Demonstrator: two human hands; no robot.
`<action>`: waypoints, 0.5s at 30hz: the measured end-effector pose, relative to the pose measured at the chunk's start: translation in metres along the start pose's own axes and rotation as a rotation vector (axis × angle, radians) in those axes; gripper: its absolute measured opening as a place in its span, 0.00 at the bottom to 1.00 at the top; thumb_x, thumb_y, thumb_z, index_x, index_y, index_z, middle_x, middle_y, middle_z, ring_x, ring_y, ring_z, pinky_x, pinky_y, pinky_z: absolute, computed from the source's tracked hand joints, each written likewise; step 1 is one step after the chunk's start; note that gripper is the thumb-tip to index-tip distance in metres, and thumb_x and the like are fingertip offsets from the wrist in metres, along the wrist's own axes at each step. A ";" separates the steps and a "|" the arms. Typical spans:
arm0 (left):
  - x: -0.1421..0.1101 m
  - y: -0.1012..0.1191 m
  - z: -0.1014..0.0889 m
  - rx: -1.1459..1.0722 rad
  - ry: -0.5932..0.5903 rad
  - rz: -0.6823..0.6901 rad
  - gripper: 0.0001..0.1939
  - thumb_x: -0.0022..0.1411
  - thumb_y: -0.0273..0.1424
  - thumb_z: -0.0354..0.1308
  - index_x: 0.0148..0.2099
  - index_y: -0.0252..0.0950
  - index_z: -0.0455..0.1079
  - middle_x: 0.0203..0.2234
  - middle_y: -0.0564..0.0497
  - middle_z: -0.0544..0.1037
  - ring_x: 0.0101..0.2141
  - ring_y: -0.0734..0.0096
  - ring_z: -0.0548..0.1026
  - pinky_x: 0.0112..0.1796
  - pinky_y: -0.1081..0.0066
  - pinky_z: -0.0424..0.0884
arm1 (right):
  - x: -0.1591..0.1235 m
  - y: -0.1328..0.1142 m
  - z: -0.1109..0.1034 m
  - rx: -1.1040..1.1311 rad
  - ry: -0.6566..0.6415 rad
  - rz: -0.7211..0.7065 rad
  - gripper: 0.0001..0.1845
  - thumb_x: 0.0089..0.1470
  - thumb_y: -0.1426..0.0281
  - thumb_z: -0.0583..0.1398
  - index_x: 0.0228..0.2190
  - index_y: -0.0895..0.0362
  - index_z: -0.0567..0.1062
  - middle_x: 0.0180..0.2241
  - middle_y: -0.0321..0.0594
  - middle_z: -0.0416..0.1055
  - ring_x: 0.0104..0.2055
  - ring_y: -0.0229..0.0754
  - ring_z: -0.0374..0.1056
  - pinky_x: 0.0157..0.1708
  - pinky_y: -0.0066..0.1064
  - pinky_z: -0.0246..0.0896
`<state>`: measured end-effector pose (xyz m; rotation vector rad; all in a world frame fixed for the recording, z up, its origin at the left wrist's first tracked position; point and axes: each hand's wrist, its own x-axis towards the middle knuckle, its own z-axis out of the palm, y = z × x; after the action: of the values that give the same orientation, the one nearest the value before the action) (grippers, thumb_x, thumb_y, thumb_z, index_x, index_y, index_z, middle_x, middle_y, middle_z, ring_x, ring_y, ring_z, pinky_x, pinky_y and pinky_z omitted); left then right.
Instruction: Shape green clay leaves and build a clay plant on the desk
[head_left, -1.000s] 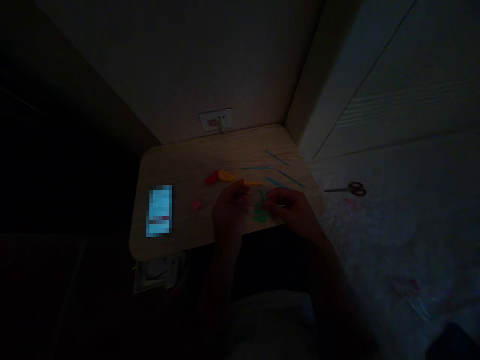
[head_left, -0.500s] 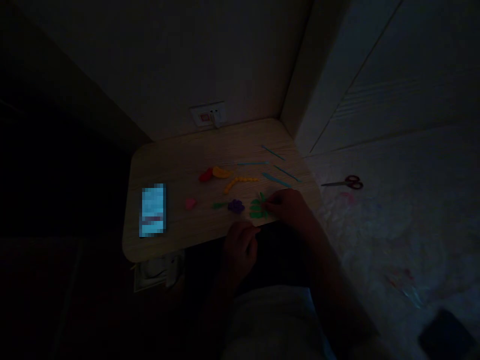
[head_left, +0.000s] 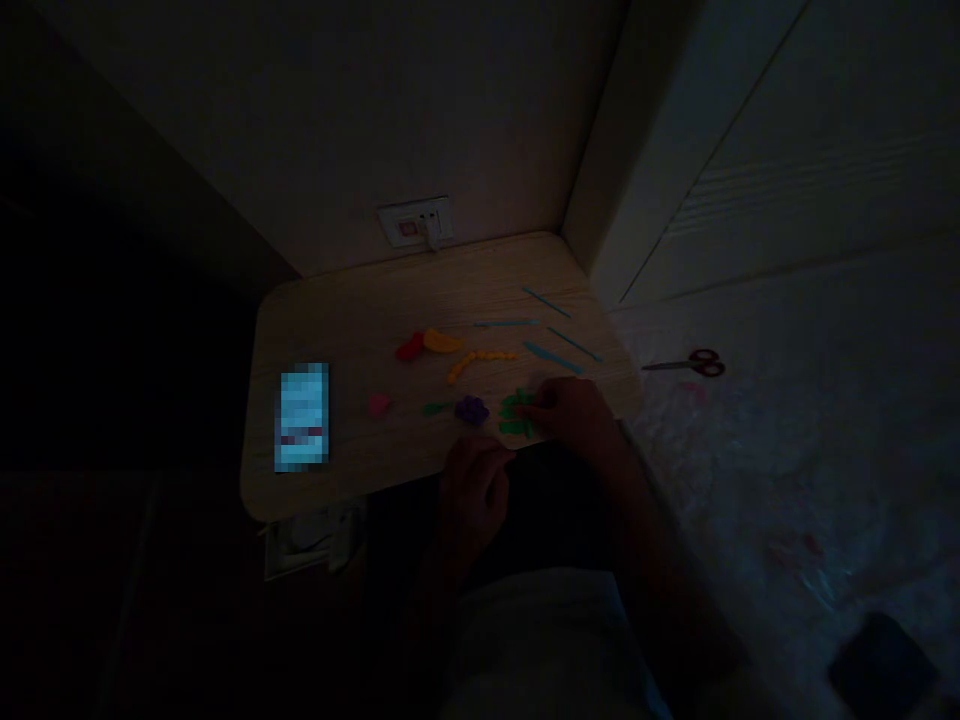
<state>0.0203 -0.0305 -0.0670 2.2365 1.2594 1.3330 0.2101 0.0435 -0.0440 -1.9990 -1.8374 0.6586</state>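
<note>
In dim light, my right hand (head_left: 576, 415) is over the right front part of a small wooden table, its fingers pinched at a green clay leaf (head_left: 516, 414) with several lobes. The leaf lies flat on the wood. My left hand (head_left: 474, 488) is at the front edge with fingers curled and tips together; whether anything is in them is too dark to tell. Between the hands, slightly behind, sits a purple clay flower (head_left: 472, 410) with a green stem piece (head_left: 435, 408) on its left. An orange beaded clay strip (head_left: 480, 358) curves behind it.
Red (head_left: 410, 347) and orange clay pieces (head_left: 442, 342) and a pink clay piece (head_left: 379, 404) lie on the table (head_left: 337, 310). Several blue modelling tools (head_left: 553, 357) are at right, a lit phone (head_left: 301, 418) at left. Scissors (head_left: 694, 364) rest on bedding beyond the right edge.
My right hand's fingertips have shifted slightly left and down over the green leaf. My left hand keeps about the same place. The view has tilted a little.
</note>
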 end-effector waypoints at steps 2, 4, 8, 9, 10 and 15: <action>0.004 -0.001 -0.003 0.013 0.009 0.001 0.13 0.66 0.18 0.56 0.45 0.40 0.75 0.37 0.49 0.80 0.40 0.65 0.79 0.43 0.66 0.78 | 0.000 0.002 -0.005 0.052 0.038 0.009 0.18 0.57 0.56 0.69 0.22 0.55 0.80 0.24 0.44 0.78 0.27 0.45 0.72 0.27 0.33 0.55; 0.012 -0.002 -0.005 0.039 0.018 -0.019 0.12 0.67 0.19 0.57 0.45 0.40 0.75 0.38 0.49 0.79 0.41 0.64 0.79 0.44 0.64 0.77 | 0.001 0.007 -0.011 0.107 0.095 0.021 0.18 0.59 0.57 0.67 0.25 0.55 0.82 0.25 0.43 0.79 0.28 0.45 0.73 0.27 0.33 0.56; 0.042 -0.004 -0.001 0.121 -0.037 -0.114 0.09 0.68 0.22 0.57 0.46 0.39 0.76 0.40 0.45 0.78 0.44 0.59 0.77 0.47 0.60 0.75 | 0.006 0.020 -0.021 0.113 0.098 -0.009 0.09 0.60 0.65 0.67 0.37 0.56 0.86 0.33 0.45 0.83 0.33 0.47 0.76 0.34 0.35 0.64; 0.051 -0.003 0.003 0.142 -0.092 -0.133 0.10 0.68 0.22 0.57 0.45 0.38 0.77 0.40 0.45 0.77 0.43 0.58 0.76 0.47 0.58 0.75 | 0.006 0.023 -0.022 0.102 0.077 -0.031 0.09 0.60 0.67 0.67 0.40 0.56 0.87 0.35 0.46 0.84 0.35 0.48 0.77 0.36 0.36 0.66; 0.060 -0.003 0.007 0.160 -0.155 -0.150 0.11 0.68 0.21 0.56 0.45 0.37 0.77 0.41 0.44 0.77 0.44 0.56 0.76 0.48 0.57 0.75 | 0.007 0.025 -0.022 0.088 0.057 -0.055 0.10 0.60 0.68 0.66 0.42 0.56 0.87 0.37 0.47 0.84 0.37 0.48 0.77 0.39 0.37 0.67; 0.090 0.003 0.029 0.409 -0.358 -0.172 0.05 0.66 0.24 0.62 0.43 0.32 0.78 0.43 0.38 0.76 0.48 0.46 0.74 0.50 0.50 0.74 | 0.004 0.023 -0.013 0.051 0.014 -0.134 0.14 0.59 0.73 0.66 0.46 0.56 0.86 0.45 0.49 0.82 0.45 0.50 0.78 0.48 0.39 0.70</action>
<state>0.0643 0.0438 -0.0283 2.4095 1.6450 0.6148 0.2366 0.0463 -0.0464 -1.8254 -1.9071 0.6433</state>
